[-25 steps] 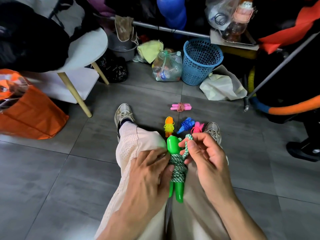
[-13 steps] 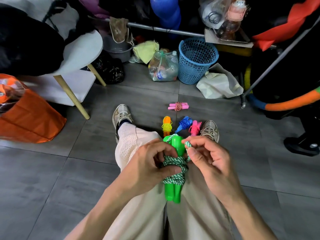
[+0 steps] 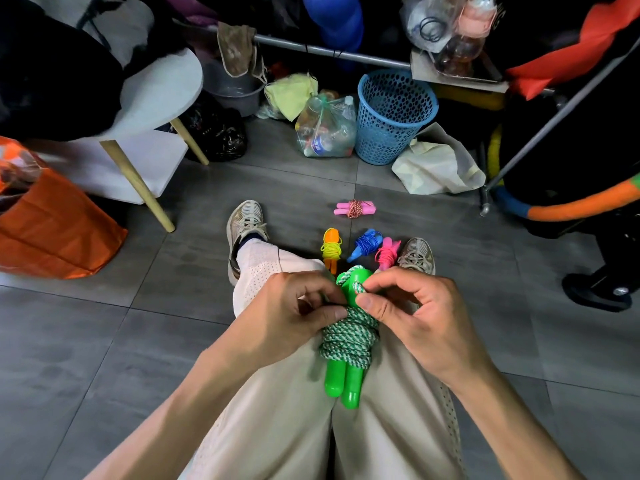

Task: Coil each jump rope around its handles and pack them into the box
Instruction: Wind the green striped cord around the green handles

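Both hands: the green jump rope (image 3: 347, 336) is gripped by the left hand (image 3: 291, 317), its loose end pinched by the right hand (image 3: 408, 306) above the coil. Unwinding is likely if that end is released untucked.

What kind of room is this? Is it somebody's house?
Probably a cluttered storage corner of a home, though I can't be sure. On the grey tiled floor stand a blue waste basket and a tied bag of empty bottles, and cloths hang from a metal rail.
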Demonstrator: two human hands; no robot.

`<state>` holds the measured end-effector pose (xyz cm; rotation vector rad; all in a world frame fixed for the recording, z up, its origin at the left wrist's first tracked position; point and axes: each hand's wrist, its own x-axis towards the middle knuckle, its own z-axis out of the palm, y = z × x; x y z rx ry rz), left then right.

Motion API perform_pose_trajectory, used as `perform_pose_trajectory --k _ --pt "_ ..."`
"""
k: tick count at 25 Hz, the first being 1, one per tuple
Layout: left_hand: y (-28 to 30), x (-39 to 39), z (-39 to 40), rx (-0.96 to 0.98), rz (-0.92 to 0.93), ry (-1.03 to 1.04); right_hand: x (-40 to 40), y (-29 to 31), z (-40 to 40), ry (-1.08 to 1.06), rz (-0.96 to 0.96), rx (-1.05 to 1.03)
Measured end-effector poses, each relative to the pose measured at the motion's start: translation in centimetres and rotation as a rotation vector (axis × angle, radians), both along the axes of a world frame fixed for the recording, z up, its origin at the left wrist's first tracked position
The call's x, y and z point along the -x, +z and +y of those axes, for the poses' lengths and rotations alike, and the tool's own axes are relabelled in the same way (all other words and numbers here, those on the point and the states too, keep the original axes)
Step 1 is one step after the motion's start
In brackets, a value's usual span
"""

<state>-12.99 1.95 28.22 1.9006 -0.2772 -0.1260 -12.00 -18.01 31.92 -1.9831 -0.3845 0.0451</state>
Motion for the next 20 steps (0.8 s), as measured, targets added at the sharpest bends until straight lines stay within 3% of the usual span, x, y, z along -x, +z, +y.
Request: perform_pose_trajectory --k 8,12,20 --pt "0.3 0.0 0.7 -0.177 -0.237 -0.161 0.2 -0.2 0.4 0.085 -0.080 0.025" --pt "0.4 -0.6 1.2 -0.218 -0.300 -0.231 0.6 -0.2 0.3 0.125 -0.167 0.159" --pt "-1.0 1.4 -0.4 -0.233 -0.468 -0.004 0.7 -0.1 1.1 0.045 -0.212 0.320"
